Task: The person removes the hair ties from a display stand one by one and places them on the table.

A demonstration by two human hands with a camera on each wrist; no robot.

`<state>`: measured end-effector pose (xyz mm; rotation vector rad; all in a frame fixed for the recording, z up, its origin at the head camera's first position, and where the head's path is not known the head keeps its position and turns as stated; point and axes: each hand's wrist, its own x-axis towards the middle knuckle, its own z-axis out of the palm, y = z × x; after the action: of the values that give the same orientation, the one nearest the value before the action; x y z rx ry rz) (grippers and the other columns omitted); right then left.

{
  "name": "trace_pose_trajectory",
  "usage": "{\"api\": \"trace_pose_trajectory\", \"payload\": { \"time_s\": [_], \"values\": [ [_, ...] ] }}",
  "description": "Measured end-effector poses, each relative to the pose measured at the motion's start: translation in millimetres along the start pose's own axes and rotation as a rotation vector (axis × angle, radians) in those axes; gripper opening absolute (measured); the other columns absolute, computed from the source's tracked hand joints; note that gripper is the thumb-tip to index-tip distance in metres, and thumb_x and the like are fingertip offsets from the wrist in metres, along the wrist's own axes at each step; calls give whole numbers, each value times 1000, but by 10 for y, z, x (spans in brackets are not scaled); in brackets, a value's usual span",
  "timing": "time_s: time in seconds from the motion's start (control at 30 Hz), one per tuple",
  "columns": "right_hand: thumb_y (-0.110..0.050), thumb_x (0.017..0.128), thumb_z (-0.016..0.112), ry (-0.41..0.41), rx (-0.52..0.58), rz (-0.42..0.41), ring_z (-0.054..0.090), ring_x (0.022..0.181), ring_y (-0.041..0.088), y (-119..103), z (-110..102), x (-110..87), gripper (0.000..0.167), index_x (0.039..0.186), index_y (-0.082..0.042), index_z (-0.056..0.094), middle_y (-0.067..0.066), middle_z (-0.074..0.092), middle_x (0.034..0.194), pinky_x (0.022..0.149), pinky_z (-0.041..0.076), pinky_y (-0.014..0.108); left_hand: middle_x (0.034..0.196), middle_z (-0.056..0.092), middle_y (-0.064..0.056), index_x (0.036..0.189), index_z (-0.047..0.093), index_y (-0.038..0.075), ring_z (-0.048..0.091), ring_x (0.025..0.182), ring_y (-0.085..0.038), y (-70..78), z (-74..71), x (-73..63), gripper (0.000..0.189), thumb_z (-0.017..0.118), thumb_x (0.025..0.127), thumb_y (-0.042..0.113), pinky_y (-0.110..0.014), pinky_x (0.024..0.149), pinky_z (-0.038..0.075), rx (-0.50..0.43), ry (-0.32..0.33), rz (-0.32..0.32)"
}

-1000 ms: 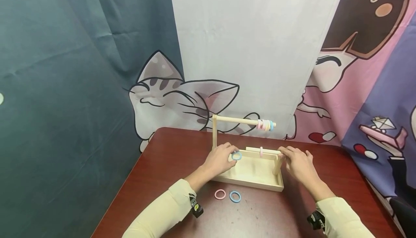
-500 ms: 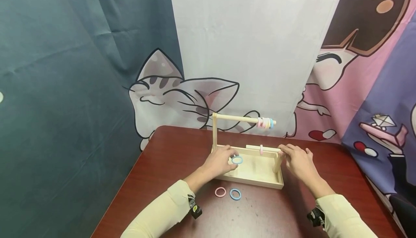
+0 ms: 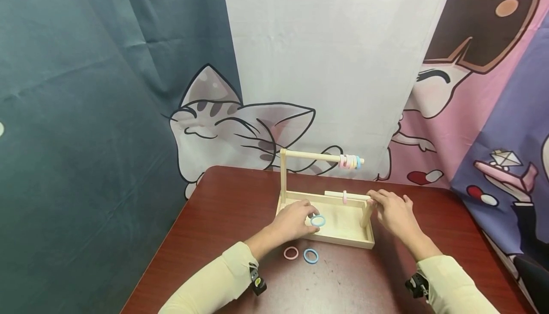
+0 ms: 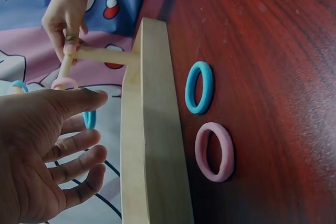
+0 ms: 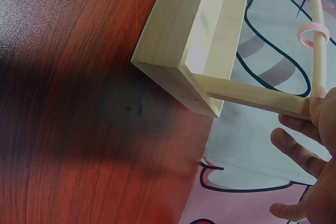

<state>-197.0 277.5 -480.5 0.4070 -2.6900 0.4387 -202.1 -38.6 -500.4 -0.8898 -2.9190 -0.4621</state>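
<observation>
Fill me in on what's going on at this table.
A person's left hand pinches a light blue ring over a wooden tray, while the right hand grips the lower rod by its post. One pink ring hangs on that rod, and several rings hang on the upper rod. Another pink ring and another blue ring lie on the table in front of the tray.

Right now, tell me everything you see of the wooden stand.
The stand looks like pale wood: a shallow tray with two posts, each bearing a sideways rod. The higher rod carries pink, yellow and blue rings near its free end; the lower rod, one pink ring. It stands upright on the reddish table; the right hand holds the shorter post's top.
</observation>
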Motion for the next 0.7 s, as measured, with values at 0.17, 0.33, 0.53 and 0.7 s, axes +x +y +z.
{"api": "trace_pose_trajectory", "payload": {
  "time_s": [0.17, 0.33, 0.53, 0.7],
  "values": [
    [-9, 105, 71, -3, 6, 5, 75, 111, 44, 5, 7, -4, 24, 128, -7, 77, 14, 80, 113, 102, 37, 92, 111, 73, 6, 122, 82, 26, 54, 81, -4, 28, 28, -22, 37, 90, 91, 45, -21, 68, 44, -15, -23, 19],
    [-9, 105, 71, -5, 10, 9, 75, 111, 43, 11, 14, -3, 25, 128, -7, 77, 14, 80, 113, 102, 37, 92, 112, 73, 7, 125, 81, 26, 54, 81, -3, 41, 62, -31, 38, 89, 93, 44, -20, 70, 45, -19, -41, 27],
    [-9, 104, 71, 3, 1, 1, 76, 110, 43, 14, 19, -2, 25, 128, -7, 77, 14, 80, 112, 100, 38, 91, 113, 72, 10, 126, 80, 27, 59, 87, -3, 78, 102, -59, 38, 88, 94, 45, -21, 75, 50, 5, -64, 44],
    [-9, 104, 71, -1, -3, 3, 76, 109, 43, 9, 16, -1, 24, 128, -7, 78, 14, 80, 111, 101, 38, 91, 112, 72, 10, 126, 81, 28, 62, 90, -3, 136, 112, -79, 39, 87, 94, 49, -21, 75, 52, 46, -75, 66]
  ]
}}
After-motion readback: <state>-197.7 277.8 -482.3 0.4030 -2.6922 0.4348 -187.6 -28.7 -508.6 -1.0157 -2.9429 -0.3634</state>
